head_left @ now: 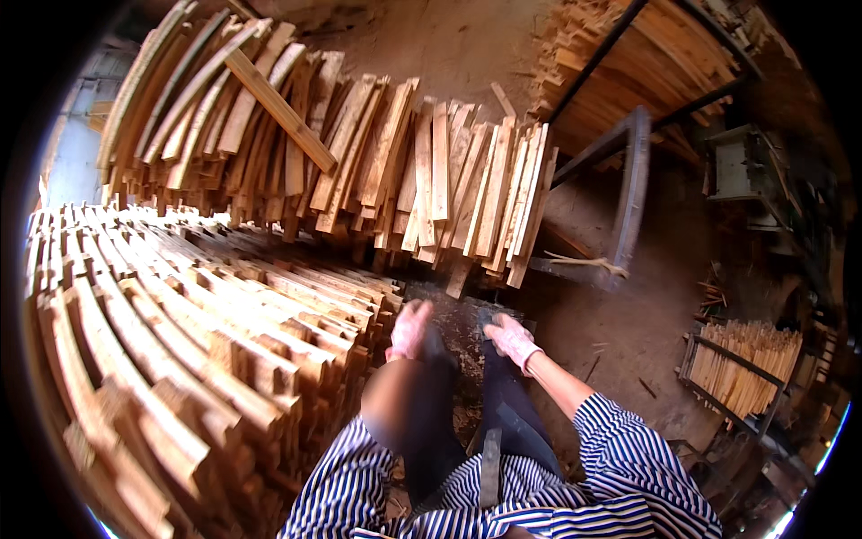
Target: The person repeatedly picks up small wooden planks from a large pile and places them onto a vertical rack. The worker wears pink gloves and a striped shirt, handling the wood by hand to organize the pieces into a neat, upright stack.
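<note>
My left hand [410,331], in a pale pinkish glove, is at my left knee, close to the ends of the stacked wooden strips [269,328]. Its fingers are blurred, and I cannot make out anything in them. My right hand [512,341], gloved likewise, lies with its fingers over my right knee, and no wooden piece shows in it. Both legs are in dark trousers. Ahead of my knees, a long row of upright-leaning wooden slats [386,171] runs from the far left to the middle. One loose slat [280,110] lies slanted across that row.
A dark metal frame [632,193] stands right of the slat row, with a cord [584,262] tied on it. Behind it, more timber [628,58] is piled in a rack. At right, a bundle of thin sticks [741,364] sits in a metal rack on the dirt floor [620,359].
</note>
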